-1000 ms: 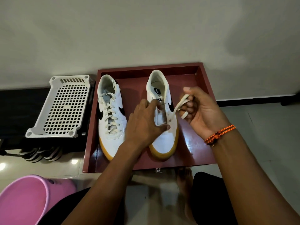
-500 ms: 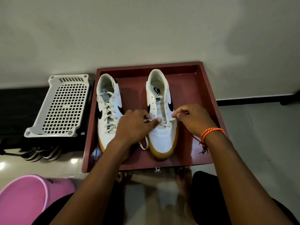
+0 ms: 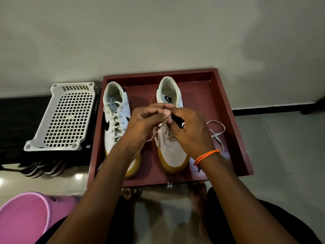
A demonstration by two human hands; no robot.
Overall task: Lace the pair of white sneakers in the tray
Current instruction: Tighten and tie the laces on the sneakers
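Two white sneakers with gum soles stand in a dark red tray (image 3: 226,110). The left sneaker (image 3: 114,124) is laced up to its top eyelets. The right sneaker (image 3: 171,150) has lace only through its lowest eyelets. Both hands meet above its tongue. My left hand (image 3: 147,120) pinches the cream lace (image 3: 217,133) between thumb and fingertips. My right hand (image 3: 190,131) curls its fingers round the same lace close beside the left. One loose end loops onto the tray floor at the right; another hangs left of the shoe. The middle eyelets are hidden by my hands.
A white perforated plastic basket (image 3: 68,117) lies upside down left of the tray on a dark surface. A pink bucket (image 3: 26,217) sits at the lower left. Striped sandals (image 3: 42,169) lie under the basket. A wall (image 3: 158,32) rises behind the tray. My bare feet are below the tray.
Both hands rose from the shoe's sides and came together above the tongue, drawing the lace up. A loose end now lies looped on the tray floor at the right.
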